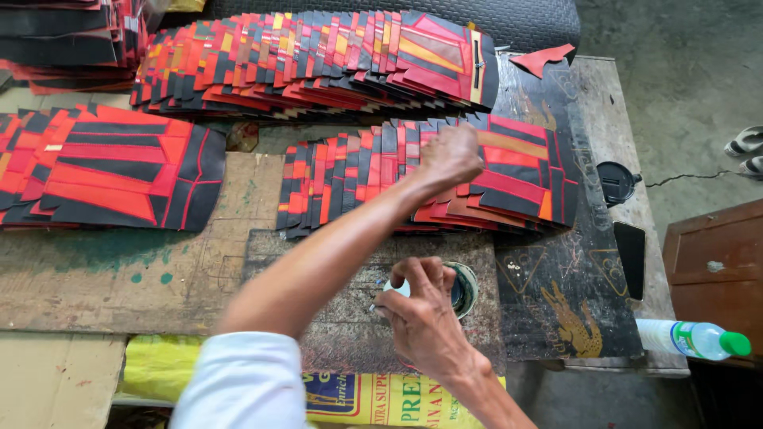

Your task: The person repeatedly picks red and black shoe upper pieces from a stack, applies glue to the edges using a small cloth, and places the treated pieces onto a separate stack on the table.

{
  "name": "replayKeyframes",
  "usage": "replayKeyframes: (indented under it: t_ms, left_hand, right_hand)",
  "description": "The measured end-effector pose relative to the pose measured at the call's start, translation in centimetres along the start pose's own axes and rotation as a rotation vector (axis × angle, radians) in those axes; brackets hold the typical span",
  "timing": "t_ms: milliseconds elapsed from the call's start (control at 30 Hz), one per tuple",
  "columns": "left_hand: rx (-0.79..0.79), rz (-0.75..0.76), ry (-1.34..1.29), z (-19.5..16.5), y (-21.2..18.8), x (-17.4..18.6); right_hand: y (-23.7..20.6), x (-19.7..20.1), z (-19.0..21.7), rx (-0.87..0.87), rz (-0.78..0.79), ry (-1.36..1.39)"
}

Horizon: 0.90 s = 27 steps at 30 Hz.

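My left hand [451,155] reaches across the bench and presses down with curled fingers on a fanned row of red and black cut pieces [509,179]. My right hand [421,310] is closed around a small pale tool beside a round open tin [467,287] on a dark, scuffed work board [350,318]. Part of the tin is hidden behind the right hand. My left forearm and white sleeve [246,381] cross the board diagonally.
A longer fanned row of the same pieces [318,59] lies at the back, with another stack [111,167] on the left. A black lid [616,181], a dark flat slab [630,258] and a plastic bottle [699,339] sit at the right. A yellow sack [373,397] hangs below the bench.
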State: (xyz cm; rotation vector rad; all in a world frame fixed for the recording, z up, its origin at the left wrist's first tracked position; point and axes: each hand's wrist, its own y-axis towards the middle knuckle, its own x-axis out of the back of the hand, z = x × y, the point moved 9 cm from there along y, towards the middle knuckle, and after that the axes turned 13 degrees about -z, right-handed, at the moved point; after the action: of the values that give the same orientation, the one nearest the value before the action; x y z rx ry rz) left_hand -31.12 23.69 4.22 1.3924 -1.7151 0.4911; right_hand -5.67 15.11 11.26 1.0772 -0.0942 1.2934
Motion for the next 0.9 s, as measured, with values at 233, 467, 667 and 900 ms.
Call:
replayKeyframes:
  t_ms: [233, 467, 667, 900]
  left_hand:
    - [0.200, -0.010, 0.298, -0.2, 1.1, -8.3]
    - [0.196, -0.007, 0.254, 1.0, 1.8, -10.0]
    - [-0.063, -0.136, -0.494, -5.2, 5.0, -7.3]
    - [-0.077, -0.332, -0.701, -0.2, 6.7, 8.5]
  right_hand:
    - [-4.7, -3.9, -3.5, -0.119, 0.130, 0.124]
    - [-7.6, -6.3, -6.8, -0.353, 0.355, 0.174]
    - [-2.2, -2.9, -3.0, -0.174, 0.142, 0.035]
    - [-0.1, 2.0, -0.9, -0.019, 0.012, -0.036]
